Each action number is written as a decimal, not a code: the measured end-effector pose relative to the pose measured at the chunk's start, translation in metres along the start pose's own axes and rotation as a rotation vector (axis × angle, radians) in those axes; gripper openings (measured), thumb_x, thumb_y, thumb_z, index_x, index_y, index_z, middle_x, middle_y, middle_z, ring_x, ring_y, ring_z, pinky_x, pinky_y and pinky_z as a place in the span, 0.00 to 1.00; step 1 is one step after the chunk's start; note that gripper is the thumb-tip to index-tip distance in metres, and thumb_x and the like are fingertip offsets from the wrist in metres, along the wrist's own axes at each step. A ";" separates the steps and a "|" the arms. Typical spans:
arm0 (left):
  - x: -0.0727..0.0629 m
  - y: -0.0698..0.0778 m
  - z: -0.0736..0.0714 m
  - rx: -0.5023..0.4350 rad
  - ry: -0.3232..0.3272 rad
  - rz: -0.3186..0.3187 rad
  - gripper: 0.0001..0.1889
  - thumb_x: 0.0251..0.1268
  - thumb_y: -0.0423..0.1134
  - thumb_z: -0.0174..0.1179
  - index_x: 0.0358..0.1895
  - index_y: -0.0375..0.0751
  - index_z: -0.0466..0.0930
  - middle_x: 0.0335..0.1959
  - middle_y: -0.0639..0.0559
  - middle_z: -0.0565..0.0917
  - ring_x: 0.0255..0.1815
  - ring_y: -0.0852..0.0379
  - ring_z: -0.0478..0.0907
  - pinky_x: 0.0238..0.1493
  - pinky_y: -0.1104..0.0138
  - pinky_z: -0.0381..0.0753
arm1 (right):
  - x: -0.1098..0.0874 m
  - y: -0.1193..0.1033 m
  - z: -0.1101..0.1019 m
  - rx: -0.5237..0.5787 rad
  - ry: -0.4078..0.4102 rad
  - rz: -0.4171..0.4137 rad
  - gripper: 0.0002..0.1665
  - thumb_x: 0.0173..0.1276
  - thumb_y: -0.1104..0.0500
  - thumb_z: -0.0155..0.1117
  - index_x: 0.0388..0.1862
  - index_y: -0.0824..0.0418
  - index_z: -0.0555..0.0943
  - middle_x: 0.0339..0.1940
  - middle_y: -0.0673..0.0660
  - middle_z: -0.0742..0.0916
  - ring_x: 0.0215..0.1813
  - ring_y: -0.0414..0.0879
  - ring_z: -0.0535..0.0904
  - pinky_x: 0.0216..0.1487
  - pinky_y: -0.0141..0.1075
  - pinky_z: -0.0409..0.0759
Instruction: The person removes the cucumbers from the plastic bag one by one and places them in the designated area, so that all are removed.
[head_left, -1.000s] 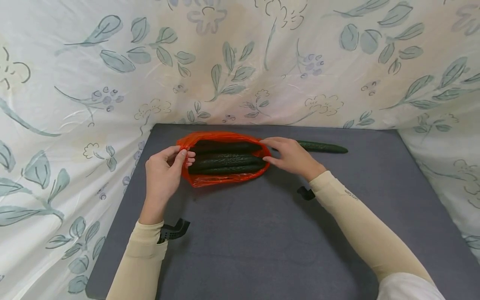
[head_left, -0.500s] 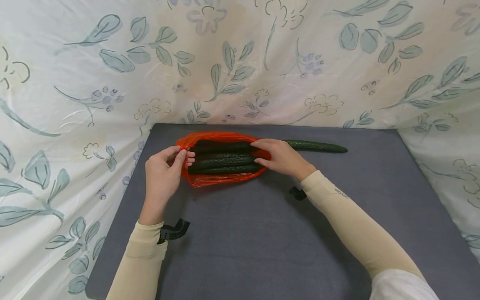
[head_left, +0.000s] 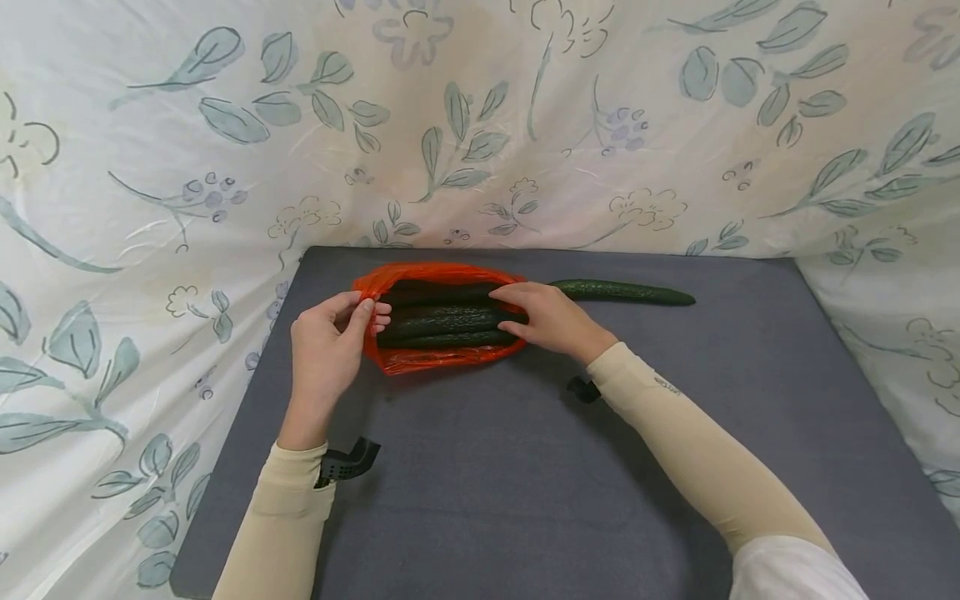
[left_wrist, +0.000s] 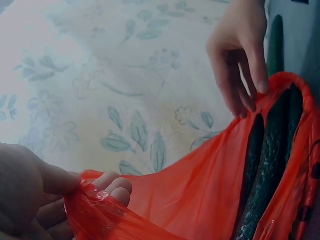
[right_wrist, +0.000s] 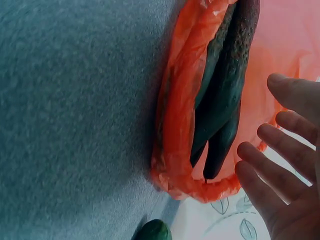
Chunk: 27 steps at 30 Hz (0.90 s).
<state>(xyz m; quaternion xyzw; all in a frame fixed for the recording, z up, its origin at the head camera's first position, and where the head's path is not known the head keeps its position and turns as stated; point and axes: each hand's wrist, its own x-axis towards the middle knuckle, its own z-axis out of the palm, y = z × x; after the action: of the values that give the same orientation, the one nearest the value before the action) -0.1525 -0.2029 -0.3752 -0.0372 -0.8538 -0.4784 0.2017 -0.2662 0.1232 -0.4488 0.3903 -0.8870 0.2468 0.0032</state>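
- left hand: thumb and fingers are closed in a pinch on the left edge of the bag; the thin film is gathered between them.
- right hand: fingers are extended and spread, gripping nothing; they lie over the right end of the bag's mouth. contact with the film or contents cannot be told.
- bag location: on the grey table, near its far edge, mouth gaping upward.
- contents: at least three cucumbers lie side by side inside the bag, lengthwise.
- outside: a loose cucumber lies on the table to the right of the bag, its near end behind the right hand.
- handling, bag: judged light, limp and easily torn; take hold of a gathered fold of the rim.
- handling, cucumbers: judged firm, fairly heavy for the film, possibly slippery where smooth; grip around the middle, since a hard bend could snap one.
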 end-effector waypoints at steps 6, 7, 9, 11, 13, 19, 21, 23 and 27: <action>0.000 0.001 0.001 0.001 -0.005 0.000 0.09 0.82 0.35 0.64 0.52 0.34 0.92 0.38 0.49 0.93 0.35 0.57 0.91 0.43 0.76 0.86 | 0.006 -0.004 0.005 -0.006 -0.020 -0.010 0.34 0.76 0.55 0.76 0.77 0.61 0.79 0.73 0.60 0.83 0.73 0.57 0.79 0.73 0.55 0.76; -0.001 0.001 0.001 0.000 -0.006 0.000 0.09 0.82 0.35 0.64 0.52 0.34 0.91 0.38 0.49 0.93 0.35 0.57 0.91 0.43 0.76 0.86 | 0.007 -0.005 0.006 -0.009 -0.025 -0.013 0.34 0.76 0.55 0.76 0.77 0.61 0.79 0.73 0.60 0.83 0.73 0.57 0.79 0.73 0.55 0.76; -0.001 0.001 0.001 -0.004 -0.007 0.000 0.10 0.82 0.35 0.64 0.52 0.34 0.91 0.38 0.49 0.93 0.35 0.57 0.91 0.43 0.76 0.86 | 0.009 -0.005 0.009 -0.014 -0.035 -0.017 0.34 0.76 0.56 0.77 0.77 0.62 0.79 0.73 0.60 0.83 0.72 0.57 0.79 0.73 0.55 0.77; -0.001 0.001 0.001 -0.006 -0.009 -0.001 0.10 0.82 0.35 0.64 0.53 0.33 0.91 0.38 0.49 0.93 0.35 0.57 0.91 0.43 0.76 0.86 | 0.011 -0.006 0.011 -0.018 -0.038 -0.021 0.34 0.75 0.56 0.77 0.77 0.62 0.79 0.73 0.60 0.83 0.72 0.57 0.79 0.73 0.55 0.77; -0.001 0.001 0.001 -0.007 -0.009 -0.001 0.10 0.82 0.35 0.64 0.52 0.33 0.91 0.38 0.49 0.93 0.35 0.57 0.91 0.43 0.76 0.86 | 0.012 -0.006 0.013 -0.027 -0.037 -0.027 0.34 0.75 0.57 0.77 0.76 0.62 0.79 0.72 0.60 0.83 0.72 0.57 0.80 0.72 0.54 0.78; -0.001 0.001 0.001 -0.006 -0.011 0.000 0.10 0.82 0.35 0.64 0.53 0.33 0.91 0.38 0.48 0.93 0.35 0.56 0.92 0.43 0.76 0.86 | 0.015 -0.009 0.019 -0.055 -0.038 -0.029 0.33 0.74 0.59 0.78 0.75 0.62 0.80 0.70 0.61 0.85 0.70 0.57 0.81 0.70 0.54 0.80; -0.001 0.000 0.000 -0.007 -0.011 -0.001 0.10 0.82 0.34 0.64 0.53 0.33 0.91 0.39 0.48 0.93 0.35 0.55 0.92 0.43 0.76 0.86 | 0.016 -0.009 0.021 -0.068 -0.041 -0.024 0.33 0.74 0.59 0.78 0.75 0.62 0.81 0.69 0.61 0.85 0.68 0.57 0.82 0.69 0.53 0.81; -0.001 0.000 0.000 -0.005 -0.010 -0.003 0.10 0.82 0.34 0.64 0.54 0.33 0.91 0.39 0.48 0.93 0.36 0.55 0.92 0.43 0.76 0.86 | 0.017 -0.009 0.023 -0.082 -0.041 -0.022 0.32 0.74 0.59 0.78 0.74 0.62 0.81 0.68 0.61 0.86 0.67 0.57 0.83 0.68 0.53 0.82; -0.001 0.000 0.001 -0.006 -0.008 -0.004 0.09 0.81 0.32 0.64 0.54 0.33 0.91 0.39 0.48 0.93 0.35 0.55 0.92 0.43 0.76 0.86 | 0.019 -0.010 0.025 -0.118 -0.038 -0.021 0.30 0.74 0.59 0.78 0.72 0.63 0.83 0.66 0.61 0.87 0.66 0.57 0.83 0.66 0.52 0.82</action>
<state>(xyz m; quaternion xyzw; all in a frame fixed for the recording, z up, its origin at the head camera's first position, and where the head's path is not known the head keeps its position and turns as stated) -0.1516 -0.2023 -0.3760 -0.0380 -0.8533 -0.4811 0.1973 -0.2680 0.0930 -0.4627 0.4034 -0.8957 0.1868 0.0121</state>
